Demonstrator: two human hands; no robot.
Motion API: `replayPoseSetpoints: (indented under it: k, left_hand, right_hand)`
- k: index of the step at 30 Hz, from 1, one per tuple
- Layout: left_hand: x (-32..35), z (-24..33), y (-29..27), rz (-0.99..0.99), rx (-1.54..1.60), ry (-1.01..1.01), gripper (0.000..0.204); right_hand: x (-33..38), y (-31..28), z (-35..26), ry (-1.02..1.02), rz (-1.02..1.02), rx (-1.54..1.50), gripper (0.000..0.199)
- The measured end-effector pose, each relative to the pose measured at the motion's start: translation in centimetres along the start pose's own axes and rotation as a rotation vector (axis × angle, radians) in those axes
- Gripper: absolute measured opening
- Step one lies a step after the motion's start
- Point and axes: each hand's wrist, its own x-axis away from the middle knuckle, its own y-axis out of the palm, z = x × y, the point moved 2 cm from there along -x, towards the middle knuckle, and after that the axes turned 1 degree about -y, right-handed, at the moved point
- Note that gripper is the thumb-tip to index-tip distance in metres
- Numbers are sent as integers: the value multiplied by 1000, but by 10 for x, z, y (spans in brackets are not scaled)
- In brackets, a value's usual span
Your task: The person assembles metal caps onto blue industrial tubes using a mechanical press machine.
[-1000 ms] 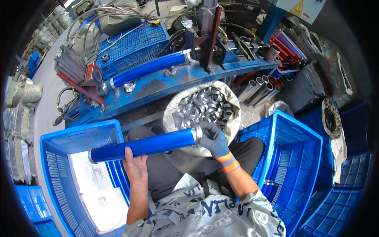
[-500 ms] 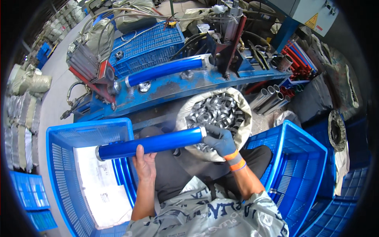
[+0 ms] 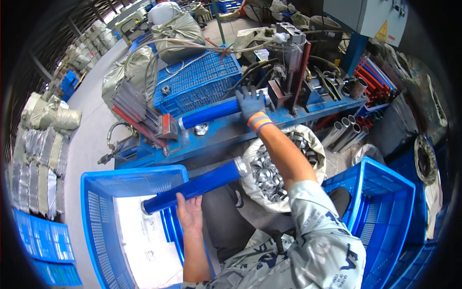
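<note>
My left hand (image 3: 190,212) holds a shiny blue tube (image 3: 192,188) from below, tilted up to the right over my lap and a crate. Each end of this tube carries a silver metal ring. A second blue tube (image 3: 211,113) lies across the blue steel bench (image 3: 216,137), between a left and a right press unit. My right hand (image 3: 251,102), in a dark grey glove, is laid over this tube near its right end, fingers curved across the top. The gripping underside is hidden. Below my right forearm stands a white sack (image 3: 252,192) full of silver metal rings (image 3: 269,176).
A blue crate (image 3: 86,212) with white sheets and blue tubes stands left; another blue crate (image 3: 390,216) stands right. Press units (image 3: 142,118) with hoses rise from the bench. Bare metal tubes (image 3: 344,132) lie right of the sack. A grey electrical box (image 3: 358,17) hangs at upper right.
My right hand has left the ring end of the held tube and reached forward onto the tube on the bench. The silver head by the left press no longer shows. The view has shifted.
</note>
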Motion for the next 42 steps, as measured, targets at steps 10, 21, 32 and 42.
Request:
replayPoseSetpoints:
  k: [10, 21, 32, 42]
  left_hand:
    - [-157, -105, 121, -52, -10, -103, 73]
    - [-357, -169, 150, 134, -125, -177, 79]
    - [-334, -152, 176, 111, -274, -137, 94]
    - [-382, -222, 203, -63, -65, -330, 65]
  right_hand:
    - [28, -241, 31, -99, 251, -570, 77]
    - [462, -378, 243, 864, 532, -639, 73]
    - [827, -326, 285, 1512, 162, -120, 86]
    - [770, -334, 288, 1536, -46, -160, 97]
